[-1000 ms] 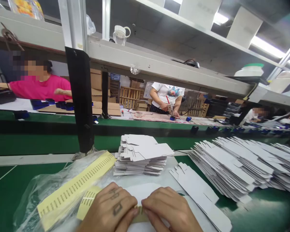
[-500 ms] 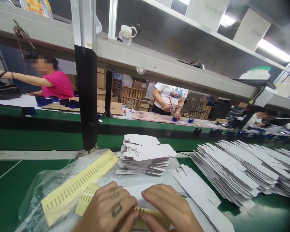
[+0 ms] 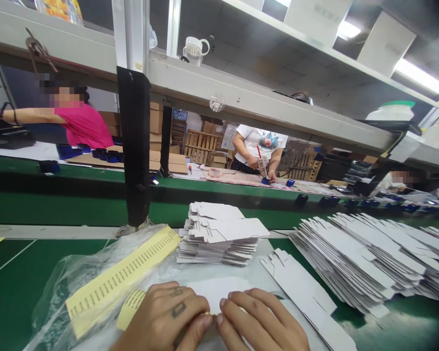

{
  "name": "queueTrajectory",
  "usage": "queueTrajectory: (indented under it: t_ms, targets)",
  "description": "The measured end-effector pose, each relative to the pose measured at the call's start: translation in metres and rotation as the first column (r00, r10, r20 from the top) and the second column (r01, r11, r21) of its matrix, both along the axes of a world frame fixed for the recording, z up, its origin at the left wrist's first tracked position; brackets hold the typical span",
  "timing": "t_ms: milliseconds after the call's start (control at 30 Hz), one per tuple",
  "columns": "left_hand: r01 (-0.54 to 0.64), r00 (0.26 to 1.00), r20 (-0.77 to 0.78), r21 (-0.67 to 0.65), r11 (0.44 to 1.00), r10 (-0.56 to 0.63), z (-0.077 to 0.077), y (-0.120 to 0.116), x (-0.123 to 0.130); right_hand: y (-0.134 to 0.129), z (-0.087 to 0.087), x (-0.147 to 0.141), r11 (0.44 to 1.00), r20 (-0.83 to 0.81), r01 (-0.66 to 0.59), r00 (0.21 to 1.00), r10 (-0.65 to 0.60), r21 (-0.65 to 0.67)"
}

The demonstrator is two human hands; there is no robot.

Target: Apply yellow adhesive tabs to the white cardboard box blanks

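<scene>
Green work table [image 3: 10,273], spanned behind by a green belt [image 3: 66,195] and crossed above by a pale shelf beam [image 3: 234,92]. Beam is met at left by a black post [image 3: 134,151]. Fanned white cartons [image 3: 354,258], flat, are laid in overlapping rows at right. Clear plastic film [image 3: 53,292] is crumpled at left, partly under a long yellow sheet [image 3: 122,275] printed with rows of dark marks, set diagonally. A carton stack [image 3: 219,239], also white and flat, is piled uneven beyond the hands; loose flat cartons [image 3: 307,297] are placed between it and the fanned ones, slanted, near the right hand.

Left hand [image 3: 168,317], tattooed, and right hand [image 3: 265,319] are brought together low at center, knuckles up. A pale yellow piece [image 3: 214,315] is pinched by the fingertips of both, in front of the carton stack; mostly covered by fingers, markings can't be read. A short yellow sheet [image 3: 129,308] is seen just beside the left hand, partly covered by it.

Across the belt, a tool with a red part [image 3: 260,161] is held by a person in a white printed top [image 3: 259,141]. Small blue parts [image 3: 290,183] are scattered there.
</scene>
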State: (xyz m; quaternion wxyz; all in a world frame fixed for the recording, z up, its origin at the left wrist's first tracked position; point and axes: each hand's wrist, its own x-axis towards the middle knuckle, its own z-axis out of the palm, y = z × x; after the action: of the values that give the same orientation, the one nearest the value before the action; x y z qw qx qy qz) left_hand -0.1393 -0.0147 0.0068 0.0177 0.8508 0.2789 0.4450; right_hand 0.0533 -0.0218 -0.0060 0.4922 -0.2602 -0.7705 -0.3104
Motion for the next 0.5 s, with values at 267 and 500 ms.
queueTrajectory:
  t_ms: [267,500]
  targets:
    - [0.009,1.0,0.005,0.038,0.999,-0.009,0.001,-0.001,0.004,0.0,0.02,0.008,0.917,-0.149,-0.239,0.968,0.2,-0.32]
    - [0.035,0.999,-0.001,0.02,0.999,-0.035,0.003,0.002,0.004,0.002,0.005,-0.007,0.997,-0.099,-0.051,0.994,0.045,-0.056]
